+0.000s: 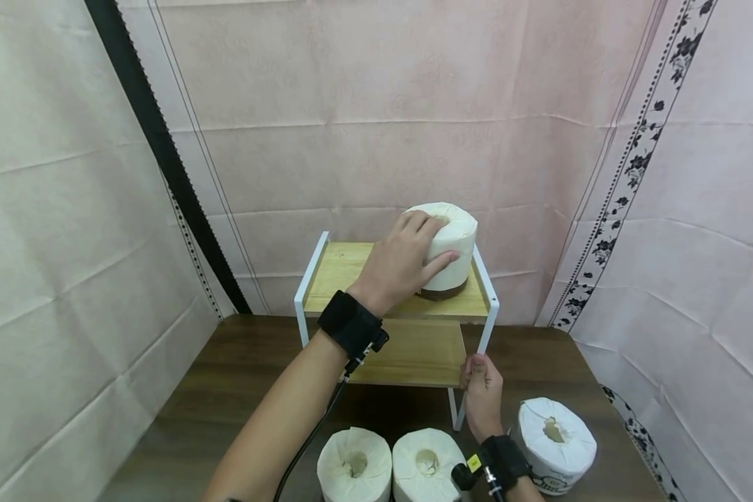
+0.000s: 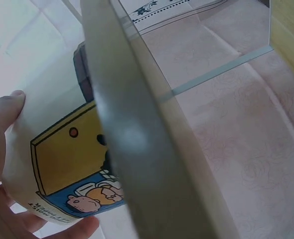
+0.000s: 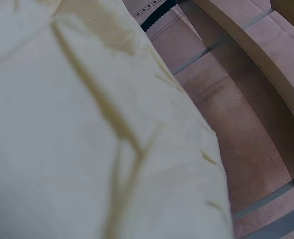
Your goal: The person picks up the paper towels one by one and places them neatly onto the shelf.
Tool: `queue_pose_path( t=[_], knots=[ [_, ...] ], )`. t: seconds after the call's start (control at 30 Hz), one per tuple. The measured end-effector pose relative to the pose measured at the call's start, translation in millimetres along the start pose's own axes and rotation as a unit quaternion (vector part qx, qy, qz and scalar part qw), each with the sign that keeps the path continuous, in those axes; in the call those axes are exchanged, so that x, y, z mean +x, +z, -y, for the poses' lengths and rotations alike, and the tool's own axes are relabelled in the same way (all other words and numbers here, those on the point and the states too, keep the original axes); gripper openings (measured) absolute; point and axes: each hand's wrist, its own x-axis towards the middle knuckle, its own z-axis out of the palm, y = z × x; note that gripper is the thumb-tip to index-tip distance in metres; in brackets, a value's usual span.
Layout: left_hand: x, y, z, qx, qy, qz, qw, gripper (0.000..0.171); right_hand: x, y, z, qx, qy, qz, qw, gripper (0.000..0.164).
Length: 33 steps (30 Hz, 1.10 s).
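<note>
Well, the left hand (image 1: 404, 259) curls around a roll (image 1: 455, 240).

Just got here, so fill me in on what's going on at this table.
The person's left hand grips a white, paper-wrapped cylindrical roll at the top right of a two-tier, white-framed pale wooden shelf; whether it bears fully on the board is unclear. The right hand holds the shelf's right side, lower down. On the dark brown wooden table, two similar white rolls stand in front of the shelf; another roll stands off to the right.
</note>
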Motion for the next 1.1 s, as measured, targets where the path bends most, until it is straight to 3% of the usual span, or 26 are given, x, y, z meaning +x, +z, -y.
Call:
queue_pose_path(
  t=[0.3, 0.5, 0.87, 1.1],
  knots=[
    [7.4, -7.9, -9.9, 0.053, 0.002, -0.02, 0.9984, 0.061, -1, -2, 3, -0.009, 0.016, 0.002, 1.0, 0.039],
    [17.2, -15.6, -25.5, 0.112, -0.04, -0.022, 0.9926, 0.068, 0, -1, 3, -0.009, 0.002, 0.006, 1.0, 0.036],
    [27.0, -4.0, -52.9, 0.229, -0.138, 0.013, 0.9635, 0.067, 1, -2, 3, 0.001, 0.005, 0.006, 1.0, 0.039],
    [31.7, -0.1, -61.6, 0.26, -0.159, 0.012, 0.9522, 0.068, 1, -2, 3, 0.013, 0.0, 0.014, 1.0, 0.039]
  ],
)
